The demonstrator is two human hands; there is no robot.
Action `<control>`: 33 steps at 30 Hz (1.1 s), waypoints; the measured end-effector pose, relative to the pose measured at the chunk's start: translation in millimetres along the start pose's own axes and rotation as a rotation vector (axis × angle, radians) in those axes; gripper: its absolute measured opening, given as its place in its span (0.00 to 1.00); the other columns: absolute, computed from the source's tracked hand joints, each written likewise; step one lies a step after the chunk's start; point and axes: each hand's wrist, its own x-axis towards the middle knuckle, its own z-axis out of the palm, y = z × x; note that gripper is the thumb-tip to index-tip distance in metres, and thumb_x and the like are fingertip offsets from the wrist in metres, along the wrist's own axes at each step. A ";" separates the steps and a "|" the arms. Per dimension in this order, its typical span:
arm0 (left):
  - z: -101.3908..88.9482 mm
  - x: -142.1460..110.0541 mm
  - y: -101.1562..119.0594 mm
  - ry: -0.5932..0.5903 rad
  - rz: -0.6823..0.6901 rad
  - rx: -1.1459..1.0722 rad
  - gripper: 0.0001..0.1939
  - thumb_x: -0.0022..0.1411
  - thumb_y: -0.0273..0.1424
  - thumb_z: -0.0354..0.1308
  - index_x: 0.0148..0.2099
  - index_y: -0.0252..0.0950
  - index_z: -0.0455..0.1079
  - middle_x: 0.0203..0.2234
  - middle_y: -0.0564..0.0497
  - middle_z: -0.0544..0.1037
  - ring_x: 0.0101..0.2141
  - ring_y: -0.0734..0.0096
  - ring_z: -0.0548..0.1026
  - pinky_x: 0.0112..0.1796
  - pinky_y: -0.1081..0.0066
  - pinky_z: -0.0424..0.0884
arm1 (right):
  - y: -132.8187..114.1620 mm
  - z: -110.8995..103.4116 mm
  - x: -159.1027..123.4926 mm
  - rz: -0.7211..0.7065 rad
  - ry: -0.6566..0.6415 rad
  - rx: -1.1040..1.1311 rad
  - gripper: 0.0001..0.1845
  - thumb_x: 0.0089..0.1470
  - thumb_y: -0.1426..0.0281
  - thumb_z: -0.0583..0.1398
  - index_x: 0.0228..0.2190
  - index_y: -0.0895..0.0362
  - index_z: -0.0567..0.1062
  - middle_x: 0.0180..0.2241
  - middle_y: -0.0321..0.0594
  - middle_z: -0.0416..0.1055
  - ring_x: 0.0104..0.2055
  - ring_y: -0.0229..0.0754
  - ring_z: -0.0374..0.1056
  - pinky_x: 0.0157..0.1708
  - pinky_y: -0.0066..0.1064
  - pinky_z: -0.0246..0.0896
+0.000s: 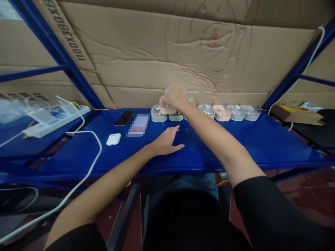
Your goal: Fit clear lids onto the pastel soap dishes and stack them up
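Observation:
My right hand (176, 94) reaches to the back of the blue table, its fingers curled around a small pink lidded container (167, 107). Motion blurs this hand a little, and its fingertips are hidden. The pink container sits above a grey container (159, 114) and a green container (176, 116) in the row. Just right of my right hand, another green container (191, 100) shows at the upper level, partly covered by my wrist. My left hand (166, 142) hovers over or rests on the table in front of the row, open, thumb and fingers apart, holding nothing.
Further right in the row stand another pink container (222, 113) and several grey ones (236, 112). Left on the blue table (274, 146) lie a black phone (125, 118), a pixelated flat item (139, 124) and a white earbud case (113, 139). A white cable (98, 150) crosses the left side; cardboard (131, 52) closes the back.

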 end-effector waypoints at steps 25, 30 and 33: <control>0.2 1.7 -13.4 0.081 0.124 -0.280 0.63 0.53 0.48 0.82 0.81 0.41 0.54 0.68 0.34 0.77 0.67 0.35 0.77 0.69 0.37 0.70 | 92.2 -43.4 -226.5 -0.417 -0.352 0.360 0.56 0.52 0.56 0.74 0.76 0.50 0.62 0.76 0.52 0.65 0.77 0.64 0.64 0.76 0.62 0.62; -4.3 -0.8 -8.8 0.106 0.153 -0.209 0.65 0.54 0.49 0.81 0.84 0.41 0.52 0.65 0.35 0.76 0.65 0.37 0.77 0.69 0.39 0.70 | 119.1 -67.0 -221.3 -0.329 -0.290 0.444 0.47 0.61 0.50 0.71 0.74 0.49 0.66 0.75 0.50 0.67 0.75 0.63 0.67 0.76 0.62 0.61; -6.6 -3.9 -6.1 0.046 0.203 -0.110 0.44 0.64 0.46 0.75 0.77 0.44 0.68 0.66 0.38 0.73 0.67 0.41 0.74 0.70 0.40 0.69 | 146.6 -77.9 -216.1 -0.207 -0.280 0.396 0.45 0.61 0.49 0.70 0.72 0.50 0.69 0.73 0.51 0.70 0.74 0.64 0.68 0.75 0.65 0.62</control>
